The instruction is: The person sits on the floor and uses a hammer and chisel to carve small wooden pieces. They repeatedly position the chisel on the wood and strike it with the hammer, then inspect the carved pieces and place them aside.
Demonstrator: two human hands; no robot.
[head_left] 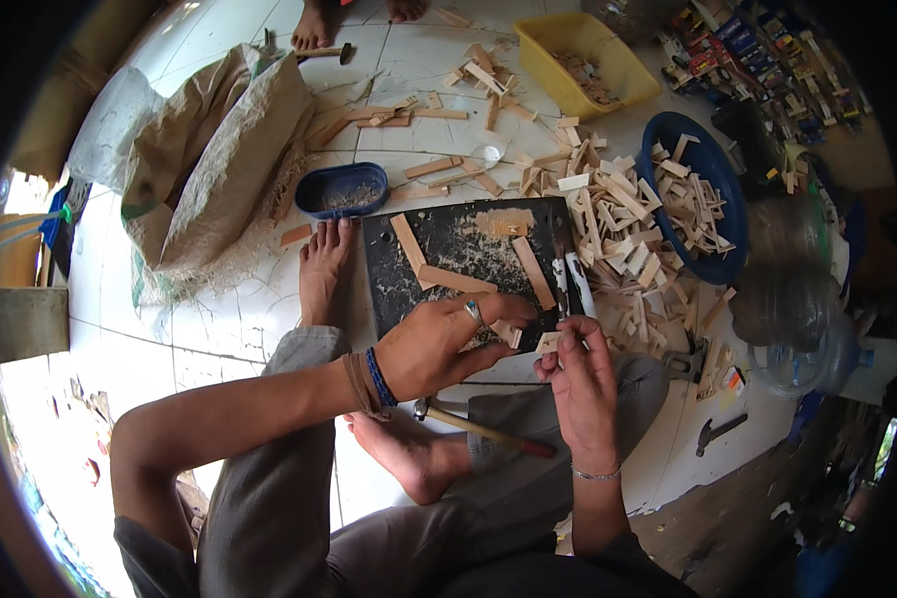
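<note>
Over the near edge of a black board on the floor, my two hands are close together. My left hand, with a ring and wristbands, has thumb and fingers closed round a small wooden block. In a fingertip pinch, my right hand grips another small light wooden piece, just apart from the first. Behind them on the board lie flat wooden strips among shavings. A white-and-dark long tool, its kind unclear, rests along the board's right edge. A hammer lies by my crossed legs.
A heap of wooden pieces spreads right of the board, beside a filled blue basin. A blue dish, a woven sack and a yellow tub stand farther out. Another hammer lies at right. Another person's feet show far off.
</note>
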